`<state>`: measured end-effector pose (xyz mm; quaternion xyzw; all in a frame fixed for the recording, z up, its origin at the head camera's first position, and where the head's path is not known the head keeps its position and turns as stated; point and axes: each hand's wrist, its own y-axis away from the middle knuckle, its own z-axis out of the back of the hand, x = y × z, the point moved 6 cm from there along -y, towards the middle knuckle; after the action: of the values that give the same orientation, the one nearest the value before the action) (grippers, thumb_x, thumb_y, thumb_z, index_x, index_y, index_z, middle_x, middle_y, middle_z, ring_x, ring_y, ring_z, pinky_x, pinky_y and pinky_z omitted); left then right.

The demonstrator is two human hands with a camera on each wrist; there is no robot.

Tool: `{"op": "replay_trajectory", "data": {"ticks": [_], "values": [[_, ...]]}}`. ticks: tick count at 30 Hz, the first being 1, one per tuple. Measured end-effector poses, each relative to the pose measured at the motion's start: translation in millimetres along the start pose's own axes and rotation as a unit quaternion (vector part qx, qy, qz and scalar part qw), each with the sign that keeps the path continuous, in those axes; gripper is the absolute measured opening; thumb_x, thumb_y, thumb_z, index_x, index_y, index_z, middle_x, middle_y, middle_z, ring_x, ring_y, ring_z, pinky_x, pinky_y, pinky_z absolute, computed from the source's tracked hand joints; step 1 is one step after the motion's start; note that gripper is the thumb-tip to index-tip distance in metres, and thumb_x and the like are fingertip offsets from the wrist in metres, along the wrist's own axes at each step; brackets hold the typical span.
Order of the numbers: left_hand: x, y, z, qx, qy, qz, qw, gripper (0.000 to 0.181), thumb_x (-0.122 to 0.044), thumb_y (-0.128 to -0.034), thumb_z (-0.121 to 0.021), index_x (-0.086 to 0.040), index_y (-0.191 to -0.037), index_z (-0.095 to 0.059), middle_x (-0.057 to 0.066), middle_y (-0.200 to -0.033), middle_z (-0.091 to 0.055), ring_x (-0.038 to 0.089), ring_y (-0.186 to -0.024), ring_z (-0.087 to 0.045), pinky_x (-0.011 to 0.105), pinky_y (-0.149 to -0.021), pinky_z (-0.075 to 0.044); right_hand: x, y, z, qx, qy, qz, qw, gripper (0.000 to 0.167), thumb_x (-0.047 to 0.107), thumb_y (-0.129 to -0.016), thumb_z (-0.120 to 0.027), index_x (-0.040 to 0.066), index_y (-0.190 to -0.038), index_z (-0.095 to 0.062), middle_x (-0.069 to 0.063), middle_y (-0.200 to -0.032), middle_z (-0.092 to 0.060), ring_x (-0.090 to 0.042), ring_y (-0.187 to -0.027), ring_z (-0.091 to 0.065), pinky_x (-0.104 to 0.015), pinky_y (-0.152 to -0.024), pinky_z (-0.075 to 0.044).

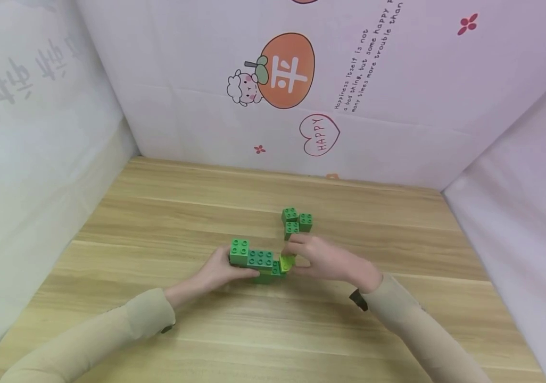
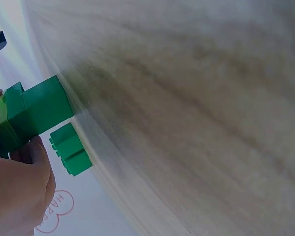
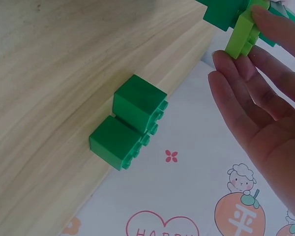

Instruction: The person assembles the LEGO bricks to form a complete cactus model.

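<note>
A joined build of green toy building bricks (image 1: 260, 259) stands at the middle of the table, with a lighter green brick (image 1: 239, 251) on its left end. My left hand (image 1: 217, 270) grips the build from the left, thumb along its near side. At the other end my right hand (image 1: 323, 258) pinches a lime-green brick (image 1: 286, 263) between thumb and fingers. In the right wrist view this lime brick (image 3: 241, 35) touches or overlaps the build; whether it is joined on cannot be told. The left wrist view shows the underside brick (image 2: 49, 103) of the build.
Just beyond my right hand, several loose small green bricks (image 1: 291, 215) stand close together, studs up. The wooden table (image 1: 196, 202) ends at a printed white cloth (image 1: 196, 122) at the back, with more white cloth along both sides.
</note>
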<state>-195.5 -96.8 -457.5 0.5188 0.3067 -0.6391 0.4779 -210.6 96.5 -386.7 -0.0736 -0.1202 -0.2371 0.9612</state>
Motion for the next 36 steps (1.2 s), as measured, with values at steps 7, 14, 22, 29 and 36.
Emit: {"op": "replay_trajectory", "data": {"ticks": [7,14,22,29,36], "values": [[-0.5,0.2,0.2,0.0,-0.003,-0.003,1.0,0.046,-0.022,-0.0795,-0.083,-0.009,-0.12,-0.066,0.01,-0.118,-0.073,0.024,-0.111,-0.069,0.041,-0.103,-0.054,0.5,2.0,-5.1,-0.002,-0.01,-0.006,0.9999,0.028,0.016,-0.083,-0.079,0.009,-0.109,-0.068,-0.001,-0.104,-0.065,-0.011,-0.094,-0.064,-0.022,-0.083,-0.059],[2.0,-0.2,-0.2,0.001,0.005,-0.003,1.0,0.046,-0.021,-0.0796,-0.083,-0.009,-0.12,-0.065,0.01,-0.118,-0.073,0.024,-0.111,-0.069,0.039,-0.103,-0.054,1.0,2.5,-6.8,-0.01,-0.006,-0.003,0.9999,0.029,0.018,-0.083,-0.079,0.009,-0.109,-0.068,-0.001,-0.105,-0.065,-0.011,-0.094,-0.064,-0.022,-0.083,-0.059],[4.3,-0.8,-0.1,0.001,0.002,-0.006,1.0,0.047,-0.022,-0.079,-0.083,-0.009,-0.121,-0.065,0.01,-0.119,-0.073,0.024,-0.112,-0.069,0.041,-0.104,-0.054,-0.1,3.6,-9.3,-0.005,-0.033,-0.024,0.9991,0.027,0.018,-0.084,-0.078,0.009,-0.107,-0.068,-0.001,-0.104,-0.065,-0.009,-0.093,-0.065,-0.019,-0.081,-0.059],[3.6,-0.5,-0.5,0.002,0.007,-0.007,0.9999,0.047,-0.022,-0.0795,-0.083,-0.009,-0.121,-0.065,0.01,-0.12,-0.073,0.025,-0.113,-0.068,0.042,-0.105,-0.053,-0.4,4.0,-10.2,-0.003,-0.052,-0.038,0.9979,0.025,0.017,-0.084,-0.078,0.008,-0.105,-0.068,-0.002,-0.104,-0.064,-0.012,-0.095,-0.067,-0.019,-0.084,-0.059],[3.4,-1.0,-0.5,-0.004,0.005,0.002,1.0,0.048,-0.022,-0.0785,-0.084,-0.009,-0.121,-0.065,0.01,-0.119,-0.073,0.024,-0.112,-0.069,0.042,-0.105,-0.053,0.0,4.0,-9.7,-0.007,-0.056,-0.042,0.9975,0.024,0.016,-0.083,-0.079,0.008,-0.104,-0.069,-0.002,-0.101,-0.063,-0.012,-0.094,-0.067,-0.024,-0.083,-0.061]]}}
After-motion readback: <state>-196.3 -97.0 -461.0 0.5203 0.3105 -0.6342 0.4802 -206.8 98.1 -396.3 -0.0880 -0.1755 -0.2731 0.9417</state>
